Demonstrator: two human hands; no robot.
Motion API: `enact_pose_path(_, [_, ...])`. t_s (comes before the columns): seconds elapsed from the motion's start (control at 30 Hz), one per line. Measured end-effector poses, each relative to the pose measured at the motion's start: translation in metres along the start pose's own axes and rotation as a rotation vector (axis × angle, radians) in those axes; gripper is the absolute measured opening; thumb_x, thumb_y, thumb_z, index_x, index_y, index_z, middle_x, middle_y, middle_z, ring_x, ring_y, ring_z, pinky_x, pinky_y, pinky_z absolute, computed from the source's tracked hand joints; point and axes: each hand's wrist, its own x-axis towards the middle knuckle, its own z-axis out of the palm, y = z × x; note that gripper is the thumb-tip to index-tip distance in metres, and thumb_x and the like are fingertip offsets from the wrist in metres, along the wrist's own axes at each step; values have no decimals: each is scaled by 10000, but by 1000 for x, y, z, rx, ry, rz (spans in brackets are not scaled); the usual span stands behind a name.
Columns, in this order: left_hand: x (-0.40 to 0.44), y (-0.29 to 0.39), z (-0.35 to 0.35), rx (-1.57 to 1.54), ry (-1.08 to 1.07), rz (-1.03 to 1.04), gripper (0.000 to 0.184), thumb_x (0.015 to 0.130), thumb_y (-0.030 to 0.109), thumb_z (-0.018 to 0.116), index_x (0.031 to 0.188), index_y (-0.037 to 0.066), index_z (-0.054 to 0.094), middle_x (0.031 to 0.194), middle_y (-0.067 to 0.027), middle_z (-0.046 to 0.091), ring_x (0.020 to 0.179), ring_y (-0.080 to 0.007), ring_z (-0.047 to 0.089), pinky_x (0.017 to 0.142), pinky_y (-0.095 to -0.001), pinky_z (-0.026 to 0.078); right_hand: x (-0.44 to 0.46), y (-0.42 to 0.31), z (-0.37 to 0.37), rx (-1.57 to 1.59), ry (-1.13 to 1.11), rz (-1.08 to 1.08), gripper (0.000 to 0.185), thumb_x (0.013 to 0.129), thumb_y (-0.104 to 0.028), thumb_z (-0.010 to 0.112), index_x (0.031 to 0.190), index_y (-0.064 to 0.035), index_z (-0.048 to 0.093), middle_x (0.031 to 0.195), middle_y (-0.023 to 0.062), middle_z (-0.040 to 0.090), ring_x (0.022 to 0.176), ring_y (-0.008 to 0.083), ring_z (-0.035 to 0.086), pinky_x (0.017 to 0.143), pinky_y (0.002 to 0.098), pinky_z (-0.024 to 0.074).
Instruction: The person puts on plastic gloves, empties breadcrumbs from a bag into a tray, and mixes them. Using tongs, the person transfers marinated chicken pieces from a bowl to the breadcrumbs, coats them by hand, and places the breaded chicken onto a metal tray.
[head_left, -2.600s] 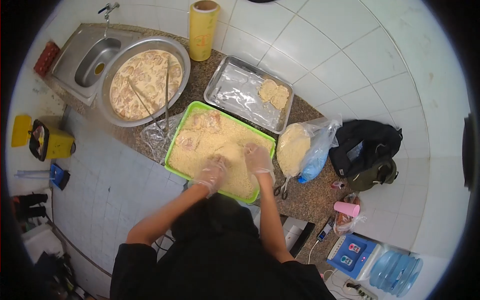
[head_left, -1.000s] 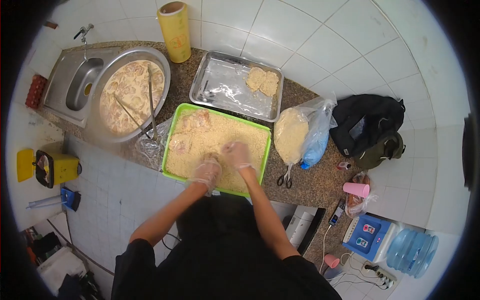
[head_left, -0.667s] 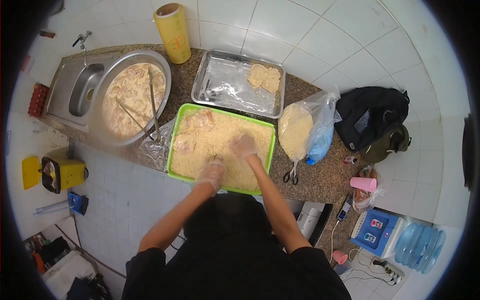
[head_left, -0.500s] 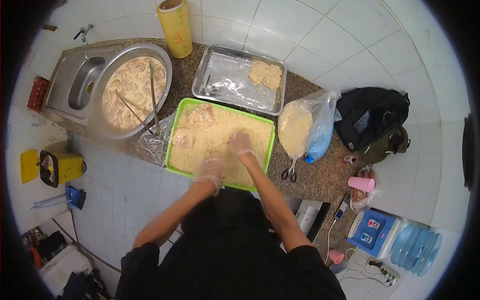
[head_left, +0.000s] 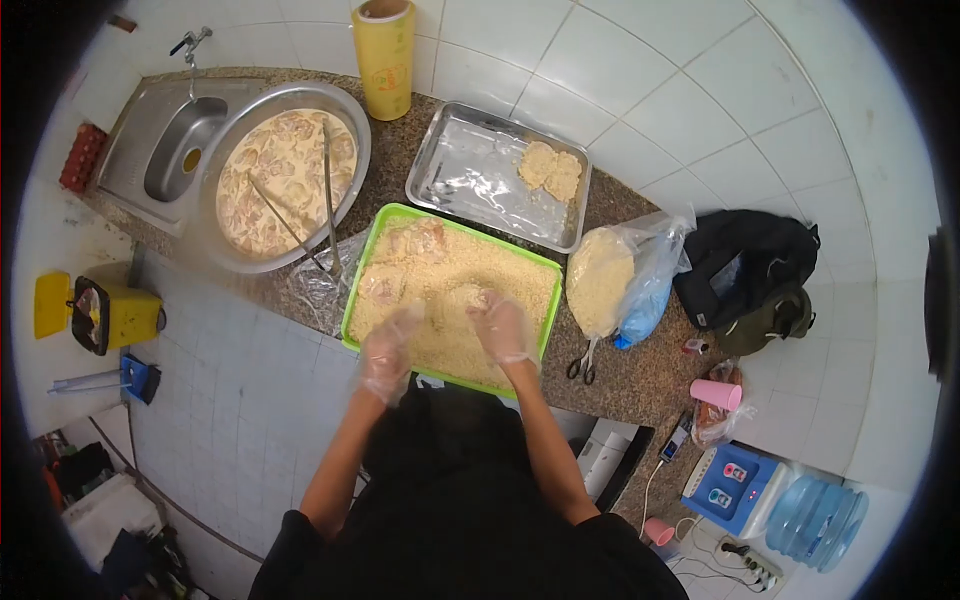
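At the right hand (head_left: 503,332), gloved in clear film: fingers bent against a crumb-covered piece (head_left: 464,297), in the middle of the green tray (head_left: 480,237); hard to tell whether gripped or merely touched. At the left hand (head_left: 386,352), likewise gloved: blurred above the near left rim, with nothing visibly held and finger spread unclear. Better to heap crumbs (head_left: 510,268) over thin spots, press evenly with flat fingers, cover the edges too, and avoid tearing or folding the piece. Farther left in the same tray, two thinly coated pieces (head_left: 417,240). Beyond the far rim, on the counter (head_left: 640,375), a metal tray (head_left: 462,178) with coated pieces (head_left: 550,172) side by side. To the left, a metal bowl (head_left: 361,137) of pieces in pale liquid, with tongs (head_left: 329,190); to the right, a bag of crumbs (head_left: 600,280) above scissors (head_left: 589,362).
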Motion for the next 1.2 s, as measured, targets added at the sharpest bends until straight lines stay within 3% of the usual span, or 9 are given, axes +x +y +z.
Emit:
enact_pose_path(0.03, [-4,-10,0,80,102,101,192,861,133,598,992,21,683,920,-191,709,951,-335,690,807,-426,562,-5,-11,-9,45,11,29,411,851,-340,769,1041,22,723,910,273,706,811,399,709,725,439,546])
enact_pose_path(0.13, [-20,-23,0,606,-233,-103,174,896,147,568,991,20,640,936,-189,686,909,-317,683,779,-423,559,-18,-22,-17,188,65,41,411,839,-325,806,1066,9,725,883,251,710,759,339,714,699,400,545])
enact_pose_path(0.3, [-28,-34,14,477,-332,-231,173,886,129,575,986,13,654,914,-183,671,851,-333,669,753,-414,560,7,-23,-42,150,-29,-37,396,822,-322,832,1063,-18,747,793,196,706,684,217,687,664,353,537])
enact_pose_path(0.43, [-27,-23,24,385,-187,-79,202,859,99,591,1005,-27,652,908,-185,689,848,-321,691,768,-403,575,62,-44,-86,-45,-114,-200,386,835,-338,777,1080,-40,761,922,199,743,856,339,728,764,403,555])
enact_pose_path(0.6, [-14,4,20,287,-369,-202,224,852,48,561,1048,-25,641,911,-199,679,849,-334,683,770,-432,563,160,-74,-140,-268,-97,-207,371,861,-388,724,1075,-87,762,941,201,733,889,368,713,797,433,555])
enact_pose_path(0.83, [-7,17,2,339,-247,-275,242,890,79,568,1103,-20,626,897,-211,660,851,-368,662,767,-455,549,278,31,-65,-486,16,-513,365,947,-366,638,1135,-62,715,1048,208,715,994,383,680,880,438,541])
enact_pose_path(0.93, [-6,34,-16,258,-180,-408,273,912,114,577,1153,-6,620,951,-222,670,913,-378,663,795,-454,550,194,28,-43,-253,125,-446,355,947,-342,665,1145,-51,707,1151,200,704,1089,379,657,964,437,518])
enact_pose_path(1.03, [0,38,-25,198,-525,-490,304,928,165,585,1188,11,617,1016,-238,676,984,-389,660,831,-455,548,89,17,-28,-97,79,-263,524,875,-359,761,1249,-9,648,1234,231,673,1138,384,648,1000,442,503])
enact_pose_path(1.2, [-20,1,71,216,-367,-375,366,926,252,596,1204,14,600,1054,-233,677,953,-409,670,817,-501,543,11,36,63,-259,23,-232,778,803,-303,798,1417,53,477,1290,325,590,1196,428,591,1056,455,457])
